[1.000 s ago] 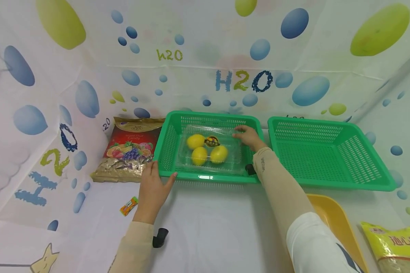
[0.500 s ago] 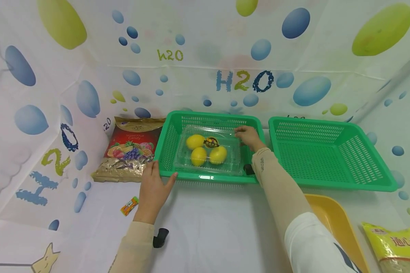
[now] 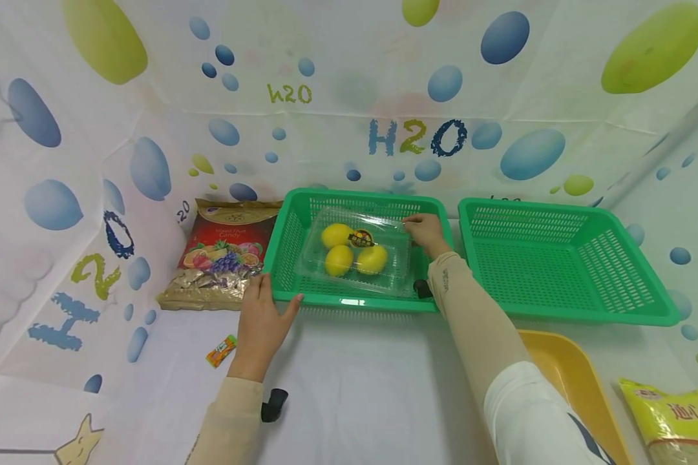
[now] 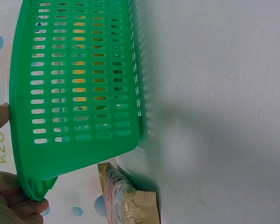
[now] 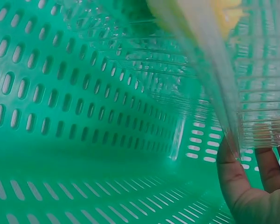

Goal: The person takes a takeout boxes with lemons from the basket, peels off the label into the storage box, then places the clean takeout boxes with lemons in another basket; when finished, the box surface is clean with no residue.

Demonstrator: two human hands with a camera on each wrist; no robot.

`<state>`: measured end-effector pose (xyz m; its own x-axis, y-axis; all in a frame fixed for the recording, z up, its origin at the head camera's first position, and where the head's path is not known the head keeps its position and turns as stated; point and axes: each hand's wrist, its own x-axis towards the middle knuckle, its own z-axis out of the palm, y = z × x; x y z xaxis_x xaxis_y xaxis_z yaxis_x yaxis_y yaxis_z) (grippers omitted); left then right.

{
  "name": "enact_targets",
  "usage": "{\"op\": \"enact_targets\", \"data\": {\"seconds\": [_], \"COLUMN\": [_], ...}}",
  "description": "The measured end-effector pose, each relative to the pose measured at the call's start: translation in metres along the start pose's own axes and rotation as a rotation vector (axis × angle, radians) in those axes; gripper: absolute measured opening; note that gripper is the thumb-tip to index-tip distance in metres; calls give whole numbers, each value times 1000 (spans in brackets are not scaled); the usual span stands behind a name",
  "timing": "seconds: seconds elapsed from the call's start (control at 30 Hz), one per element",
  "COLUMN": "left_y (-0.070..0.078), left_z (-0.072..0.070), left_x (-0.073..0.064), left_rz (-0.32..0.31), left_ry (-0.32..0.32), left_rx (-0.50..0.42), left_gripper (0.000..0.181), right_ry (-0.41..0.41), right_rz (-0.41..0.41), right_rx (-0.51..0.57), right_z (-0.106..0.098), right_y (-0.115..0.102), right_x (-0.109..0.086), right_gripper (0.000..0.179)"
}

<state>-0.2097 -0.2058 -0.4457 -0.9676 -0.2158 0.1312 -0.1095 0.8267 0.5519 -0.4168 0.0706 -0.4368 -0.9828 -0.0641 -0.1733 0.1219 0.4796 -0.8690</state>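
Observation:
A clear plastic fruit box point(image 3: 397, 266) with a dark round label and three yellow lemons point(image 3: 371, 259) sits inside the left green basket point(image 3: 355, 302), slightly askew to its walls. My right hand point(image 3: 427, 234) reaches in over the basket and pinches the box's right end. In the right wrist view the thumb and fingers point(image 5: 233, 179) are at the box's edge, above the slotted basket floor. With my left hand point(image 3: 260, 329) I grip the basket's front left corner. The left wrist view shows thumb and fingertips point(image 4: 37, 206) around the rim there.
A second green basket point(image 3: 564, 318) stands to the right. A mixed fruit candy bag point(image 3: 223, 252) lies left of the held basket, a small orange wrapped packet point(image 3: 221, 351) before it. A yellow tray point(image 3: 564, 361) and a yellow bag point(image 3: 675, 413) are at lower right.
The fruit box has turned a little clockwise, its left end shifting away from me, lemons with it. My right hand keeps its pinch; the left hand stays at the basket corner.

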Motion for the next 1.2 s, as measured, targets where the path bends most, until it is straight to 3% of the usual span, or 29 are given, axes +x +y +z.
{"op": "enact_targets", "data": {"seconds": [0.73,1.2], "left_y": [0,1], "left_z": [2,1], "left_x": [0,1], "left_rz": [14,16], "left_ry": [13,11], "left_rx": [3,-7], "left_gripper": [80,81], "right_ry": [4,56], "right_rz": [-15,-23], "right_rx": [30,109], "right_z": [-12,-32], "right_y": [-13,-40], "right_x": [-1,-8], "right_gripper": [30,29]}}
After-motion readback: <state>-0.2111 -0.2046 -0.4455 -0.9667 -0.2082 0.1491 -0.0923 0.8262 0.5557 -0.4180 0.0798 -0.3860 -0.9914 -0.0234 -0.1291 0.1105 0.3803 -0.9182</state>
